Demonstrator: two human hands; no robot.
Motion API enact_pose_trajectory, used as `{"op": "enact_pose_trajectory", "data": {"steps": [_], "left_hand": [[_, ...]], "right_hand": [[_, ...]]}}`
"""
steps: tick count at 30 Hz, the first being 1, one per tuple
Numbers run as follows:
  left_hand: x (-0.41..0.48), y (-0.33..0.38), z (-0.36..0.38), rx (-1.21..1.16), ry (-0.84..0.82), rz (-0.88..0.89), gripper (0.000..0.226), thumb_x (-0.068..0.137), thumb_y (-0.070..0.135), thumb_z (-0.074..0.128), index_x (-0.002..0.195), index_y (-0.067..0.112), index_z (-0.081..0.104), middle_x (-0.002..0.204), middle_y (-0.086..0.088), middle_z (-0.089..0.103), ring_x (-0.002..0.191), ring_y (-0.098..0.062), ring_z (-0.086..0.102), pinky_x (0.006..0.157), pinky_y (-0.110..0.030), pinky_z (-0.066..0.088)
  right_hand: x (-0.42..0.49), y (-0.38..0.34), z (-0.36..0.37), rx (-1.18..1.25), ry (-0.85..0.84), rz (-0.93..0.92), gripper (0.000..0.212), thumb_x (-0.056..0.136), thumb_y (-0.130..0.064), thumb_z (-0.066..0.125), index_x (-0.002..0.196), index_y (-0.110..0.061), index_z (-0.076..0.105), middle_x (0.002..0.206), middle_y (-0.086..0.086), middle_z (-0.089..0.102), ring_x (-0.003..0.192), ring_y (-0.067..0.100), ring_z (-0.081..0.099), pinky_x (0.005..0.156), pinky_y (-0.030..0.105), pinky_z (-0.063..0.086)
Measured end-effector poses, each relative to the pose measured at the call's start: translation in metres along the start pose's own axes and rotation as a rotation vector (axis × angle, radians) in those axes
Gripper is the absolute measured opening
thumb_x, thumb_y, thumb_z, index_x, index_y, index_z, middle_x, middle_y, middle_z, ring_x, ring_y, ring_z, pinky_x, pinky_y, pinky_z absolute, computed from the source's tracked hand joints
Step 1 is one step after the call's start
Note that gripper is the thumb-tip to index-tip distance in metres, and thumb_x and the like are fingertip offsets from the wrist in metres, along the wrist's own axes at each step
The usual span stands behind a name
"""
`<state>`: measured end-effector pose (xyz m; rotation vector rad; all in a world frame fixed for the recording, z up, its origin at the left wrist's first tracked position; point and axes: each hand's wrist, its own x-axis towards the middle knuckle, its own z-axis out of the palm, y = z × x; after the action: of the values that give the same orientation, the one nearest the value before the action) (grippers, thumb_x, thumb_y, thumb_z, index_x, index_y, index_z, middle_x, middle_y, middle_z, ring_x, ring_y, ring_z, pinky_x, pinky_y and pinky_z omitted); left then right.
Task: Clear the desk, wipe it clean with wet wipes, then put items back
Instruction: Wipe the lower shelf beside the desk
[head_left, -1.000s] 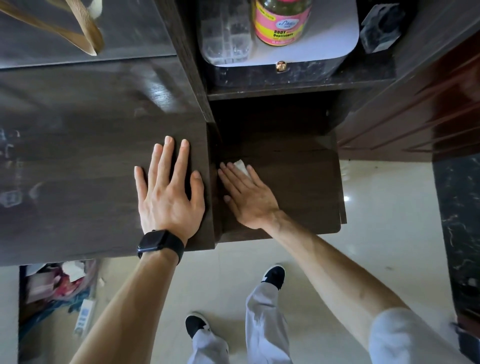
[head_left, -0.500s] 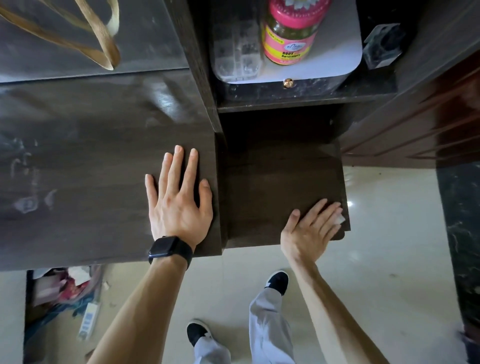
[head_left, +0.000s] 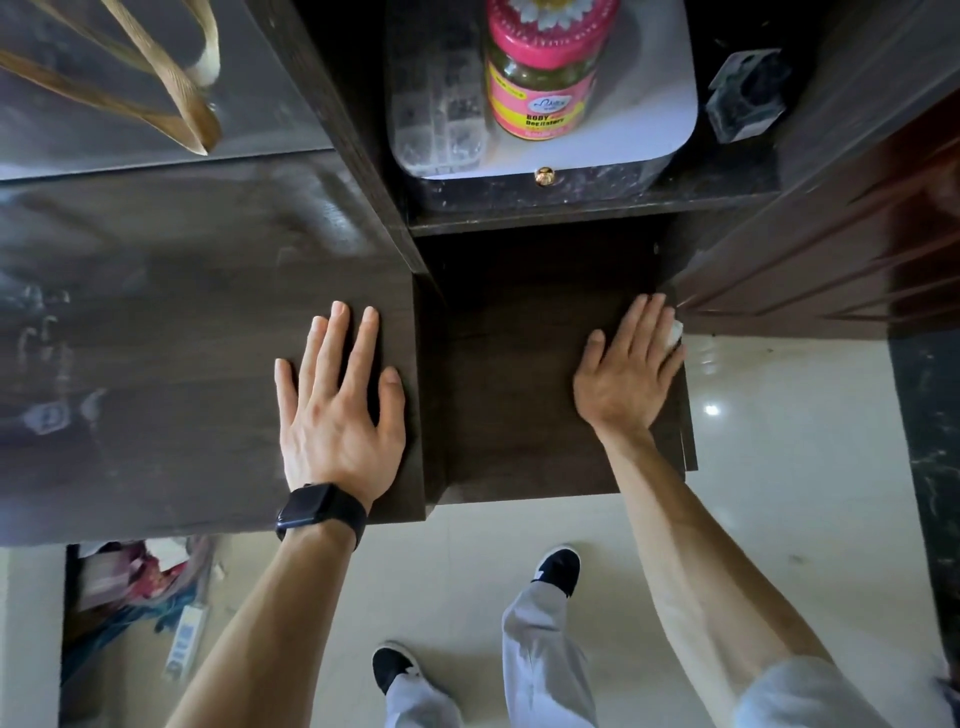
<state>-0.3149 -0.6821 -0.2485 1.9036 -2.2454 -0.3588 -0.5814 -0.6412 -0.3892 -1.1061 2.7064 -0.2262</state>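
Observation:
My left hand (head_left: 340, 410), with a black watch on the wrist, lies flat with fingers spread on the dark wooden desk top (head_left: 156, 322), near its right front corner. My right hand (head_left: 626, 374) presses flat on the lower dark shelf (head_left: 498, 395) to the right, at its right edge. A white wet wipe (head_left: 675, 332) peeks out from under the right hand's fingers; most of it is hidden by the hand.
Behind the lower shelf, a higher ledge holds a pink-lidded jar (head_left: 543, 78), a clear compartment box (head_left: 439, 109) and a white pad (head_left: 654, 104). A tan bag handle (head_left: 182, 104) lies on the desk's far part. A reddish door (head_left: 857, 249) stands right; clutter (head_left: 140, 582) lies under the desk.
My right hand slid the wipe from the shelf's left side to its front right corner, then back along the right edge. The left hand stayed flat in place.

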Motion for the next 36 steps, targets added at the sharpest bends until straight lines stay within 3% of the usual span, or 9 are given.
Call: {"op": "enact_pose_trajectory", "data": {"steps": [4, 8, 14, 20, 24, 31, 32, 34, 36], "left_hand": [[0.000, -0.001, 0.001, 0.002, -0.002, -0.004, 0.055, 0.101, 0.042, 0.032, 0.155, 0.034, 0.027, 0.164, 0.008, 0.018, 0.152, -0.011, 0.008, 0.124, -0.047, 0.005], [0.000, -0.001, 0.002, -0.008, 0.000, 0.007, 0.054, 0.102, 0.040, 0.035, 0.155, 0.033, 0.027, 0.164, 0.006, 0.018, 0.152, -0.013, 0.009, 0.123, -0.049, 0.005], [-0.001, -0.004, 0.004, -0.012, -0.005, 0.030, 0.054, 0.103, 0.037, 0.037, 0.155, 0.030, 0.026, 0.165, 0.003, 0.018, 0.152, -0.016, 0.008, 0.122, -0.053, 0.007], [-0.003, -0.004, 0.000, 0.002, -0.047, 0.046, 0.055, 0.103, 0.041, 0.027, 0.157, 0.031, 0.020, 0.166, 0.003, 0.012, 0.153, -0.017, 0.005, 0.122, -0.054, 0.003], [-0.004, -0.006, -0.009, 0.024, -0.161, 0.094, 0.056, 0.104, 0.042, 0.021, 0.158, 0.029, 0.012, 0.167, 0.004, 0.003, 0.153, -0.016, -0.003, 0.122, -0.053, -0.003], [-0.050, 0.009, -0.053, 0.179, -0.484, 0.312, 0.064, 0.102, 0.040, 0.036, 0.158, 0.017, 0.015, 0.166, -0.008, 0.003, 0.153, -0.027, 0.003, 0.122, -0.051, 0.012], [-0.065, 0.017, -0.060, 0.193, -0.559, 0.353, 0.064, 0.101, 0.039, 0.039, 0.157, 0.018, 0.018, 0.166, -0.007, 0.005, 0.152, -0.027, 0.004, 0.122, -0.049, 0.013], [-0.101, 0.037, -0.071, 0.223, -0.689, 0.469, 0.060, 0.100, 0.039, 0.041, 0.155, 0.020, 0.026, 0.165, -0.005, 0.014, 0.152, -0.025, 0.009, 0.122, -0.046, 0.014], [-0.145, 0.061, -0.077, 0.224, -0.763, 0.577, 0.056, 0.100, 0.039, 0.041, 0.153, 0.024, 0.032, 0.163, -0.002, 0.023, 0.152, -0.022, 0.012, 0.122, -0.044, 0.013]], "right_hand": [[-0.024, 0.027, -0.007, 0.087, 0.032, 0.276, 0.070, 0.102, -0.046, 0.026, 0.154, 0.001, 0.018, 0.159, 0.023, 0.025, 0.145, 0.040, 0.028, 0.120, 0.050, 0.016], [-0.057, 0.035, -0.011, 0.085, 0.047, 0.366, 0.065, 0.101, -0.044, 0.031, 0.148, 0.001, 0.032, 0.134, 0.025, 0.052, 0.110, 0.045, 0.054, 0.093, 0.050, 0.043], [-0.091, 0.055, -0.019, 0.250, 0.068, 0.666, 0.055, 0.100, -0.047, 0.026, 0.124, -0.001, 0.045, 0.116, 0.024, 0.055, 0.095, 0.048, 0.059, 0.072, 0.048, 0.050], [-0.120, 0.069, -0.041, 0.247, -0.193, 0.668, 0.050, 0.106, -0.035, 0.019, 0.120, -0.002, 0.053, 0.114, 0.024, 0.066, 0.104, 0.044, 0.062, 0.087, 0.048, 0.049], [-0.175, 0.058, -0.077, 0.330, -0.383, 0.652, 0.077, 0.102, -0.052, 0.006, 0.112, -0.003, 0.065, 0.112, 0.022, 0.069, 0.108, 0.040, 0.062, 0.095, 0.044, 0.046], [-0.311, 0.045, -0.160, 0.750, -0.357, 0.772, 0.061, 0.102, -0.050, 0.030, 0.051, -0.021, 0.044, 0.056, 0.002, 0.052, 0.052, 0.025, 0.052, 0.070, 0.043, 0.051], [-0.329, 0.049, -0.173, 0.766, -0.370, 0.769, 0.054, 0.103, -0.047, 0.035, 0.057, -0.024, 0.054, 0.063, 0.003, 0.057, 0.057, 0.024, 0.055, 0.072, 0.040, 0.050], [-0.359, 0.063, -0.192, 0.786, -0.421, 0.756, 0.024, 0.101, -0.033, 0.049, 0.104, -0.015, 0.065, 0.092, 0.009, 0.064, 0.081, 0.022, 0.064, 0.078, 0.033, 0.049], [-0.386, 0.082, -0.210, 0.978, -0.365, 0.818, 0.019, 0.091, -0.025, 0.060, 0.104, -0.011, 0.059, 0.082, 0.012, 0.060, 0.064, 0.019, 0.063, 0.058, 0.028, 0.045]]}}
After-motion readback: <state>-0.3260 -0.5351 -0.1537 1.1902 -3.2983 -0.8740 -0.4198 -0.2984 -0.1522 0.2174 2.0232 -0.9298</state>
